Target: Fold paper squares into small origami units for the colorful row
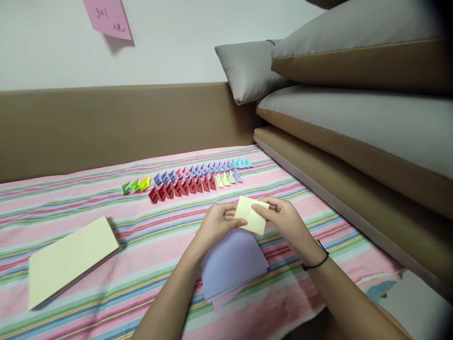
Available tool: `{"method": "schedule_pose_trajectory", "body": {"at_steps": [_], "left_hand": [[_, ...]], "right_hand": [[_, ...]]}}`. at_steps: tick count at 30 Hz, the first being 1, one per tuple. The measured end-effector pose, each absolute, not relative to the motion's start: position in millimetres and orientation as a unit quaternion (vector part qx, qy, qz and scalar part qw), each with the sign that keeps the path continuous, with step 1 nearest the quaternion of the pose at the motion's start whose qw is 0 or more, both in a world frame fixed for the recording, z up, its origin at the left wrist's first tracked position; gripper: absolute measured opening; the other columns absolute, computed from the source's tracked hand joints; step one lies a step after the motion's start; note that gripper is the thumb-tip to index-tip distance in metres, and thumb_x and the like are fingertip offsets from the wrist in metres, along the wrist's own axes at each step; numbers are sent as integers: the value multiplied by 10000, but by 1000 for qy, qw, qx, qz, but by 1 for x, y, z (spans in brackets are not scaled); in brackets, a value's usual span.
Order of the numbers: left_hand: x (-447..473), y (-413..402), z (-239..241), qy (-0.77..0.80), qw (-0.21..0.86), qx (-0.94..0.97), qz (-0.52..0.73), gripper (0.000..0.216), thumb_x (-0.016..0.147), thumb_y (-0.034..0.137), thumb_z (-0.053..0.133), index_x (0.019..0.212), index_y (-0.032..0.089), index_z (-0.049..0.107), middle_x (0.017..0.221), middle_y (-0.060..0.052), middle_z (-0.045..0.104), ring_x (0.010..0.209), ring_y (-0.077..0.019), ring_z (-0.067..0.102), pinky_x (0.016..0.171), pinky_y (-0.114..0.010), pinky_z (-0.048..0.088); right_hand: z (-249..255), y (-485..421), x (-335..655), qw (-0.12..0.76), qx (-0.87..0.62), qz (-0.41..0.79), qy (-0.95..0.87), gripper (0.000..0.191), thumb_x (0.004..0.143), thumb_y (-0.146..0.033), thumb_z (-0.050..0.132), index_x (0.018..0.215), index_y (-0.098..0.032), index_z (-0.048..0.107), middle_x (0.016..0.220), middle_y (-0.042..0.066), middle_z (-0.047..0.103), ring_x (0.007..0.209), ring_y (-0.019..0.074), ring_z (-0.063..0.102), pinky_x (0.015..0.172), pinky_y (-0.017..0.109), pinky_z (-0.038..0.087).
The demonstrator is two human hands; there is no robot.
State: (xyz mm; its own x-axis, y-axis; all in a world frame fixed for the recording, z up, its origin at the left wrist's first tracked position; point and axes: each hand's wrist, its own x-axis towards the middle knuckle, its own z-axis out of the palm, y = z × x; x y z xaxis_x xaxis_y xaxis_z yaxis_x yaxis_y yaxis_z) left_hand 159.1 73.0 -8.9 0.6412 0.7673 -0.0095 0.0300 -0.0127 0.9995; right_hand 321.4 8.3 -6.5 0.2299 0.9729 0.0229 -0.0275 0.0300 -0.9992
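Observation:
Between my two hands is a small pale yellow square of paper (252, 218), held up and tilted. My left hand (221, 223) pinches its left edge, thumb on the front face. At the upper right edge, my right hand (278, 215) grips it with the thumb on top and fingers behind. A dark cord bracelet circles my right wrist. Just beneath my hands lies a fanned pile of lavender paper sheets (231, 269) with a pink sheet showing at the bottom. My left forearm covers part of that pile's left side.
Folded paper boats stand in rows: dark red ones (178, 188), purple and blue ones (203, 170), green and yellow ones (135, 185). A pale yellow paper stack (74, 259) lies left on the striped cloth (148, 264). Grey-brown cushions (354, 113) rise at right; a pink note (108, 18) hangs on the wall.

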Motion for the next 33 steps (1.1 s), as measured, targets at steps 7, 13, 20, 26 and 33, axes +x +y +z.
{"method": "schedule_pose_trajectory", "body": {"at_steps": [7, 13, 20, 26, 33], "left_hand": [[156, 73, -8, 320, 613, 663, 286, 299, 716, 358, 679, 826, 81, 679, 583, -30, 633, 457, -117, 582, 448, -210, 472], [158, 78, -14, 315, 566, 671, 361, 258, 791, 331, 594, 890, 99, 648, 577, -3, 598, 459, -100, 558, 450, -201, 463], [157, 77, -12, 299, 567, 649, 410, 329, 756, 312, 646, 1035, 146, 595, 717, -22, 668, 556, -123, 612, 524, -225, 516], [156, 77, -8, 310, 576, 638, 405, 255, 728, 334, 672, 888, 138, 702, 904, -70, 704, 645, -129, 632, 621, -239, 529], [148, 77, -5, 263, 642, 624, 359, 466, 577, 197, 803, 1017, 142, 660, 905, -75, 714, 738, -162, 660, 691, -255, 520]], "right_hand": [[-12, 8, 321, 539, -539, 433, -481, 260, 764, -389, 631, 767, -130, 658, 691, 44, 656, 639, 165, 596, 554, 265, 469], [-10, 8, 319, 547, -522, 467, -460, 281, 759, -397, 623, 821, -130, 685, 729, 50, 688, 660, 176, 631, 589, 278, 512], [-8, 11, 326, 567, -522, 468, -432, 387, 766, -378, 603, 1068, -137, 628, 819, 55, 706, 686, 175, 663, 633, 301, 559], [3, 3, 337, 522, -488, 456, -530, 485, 738, -301, 668, 1205, -205, 580, 1038, 64, 686, 876, 195, 657, 758, 320, 541], [9, -4, 348, 472, -469, 531, -525, 663, 646, -234, 766, 1261, -200, 521, 925, 53, 717, 848, 206, 682, 756, 329, 549]]}}
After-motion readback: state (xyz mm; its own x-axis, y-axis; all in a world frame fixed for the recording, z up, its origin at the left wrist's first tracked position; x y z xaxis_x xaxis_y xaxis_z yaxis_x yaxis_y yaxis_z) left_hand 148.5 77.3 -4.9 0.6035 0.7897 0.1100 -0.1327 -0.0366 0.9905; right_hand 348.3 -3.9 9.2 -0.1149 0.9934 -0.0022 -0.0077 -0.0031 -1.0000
